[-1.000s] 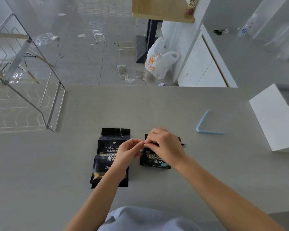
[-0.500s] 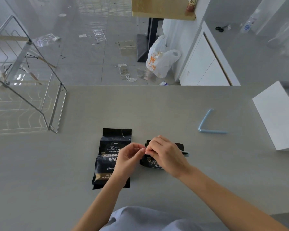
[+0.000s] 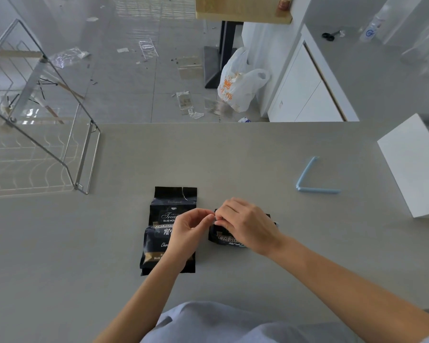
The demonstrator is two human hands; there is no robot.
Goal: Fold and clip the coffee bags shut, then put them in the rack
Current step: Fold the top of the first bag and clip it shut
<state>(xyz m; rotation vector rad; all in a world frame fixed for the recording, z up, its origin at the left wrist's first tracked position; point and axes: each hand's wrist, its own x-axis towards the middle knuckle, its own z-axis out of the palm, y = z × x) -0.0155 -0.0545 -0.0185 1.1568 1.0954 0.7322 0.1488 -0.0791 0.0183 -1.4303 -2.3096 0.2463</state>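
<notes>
Both hands work on the folded bag point(image 3: 222, 238), which lies on the table point(image 3: 233, 154). The right hand point(image 3: 245, 224) curls over its fold and the left hand point(image 3: 191, 229) pinches the clip point(image 3: 213, 218). Clipping seems underway; next it needs snapping closed, then carrying to the rack point(image 3: 82, 157).

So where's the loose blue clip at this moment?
In the head view, the blue clip lies open on the table's right side, beyond the right hand and just left of the white box.
</notes>
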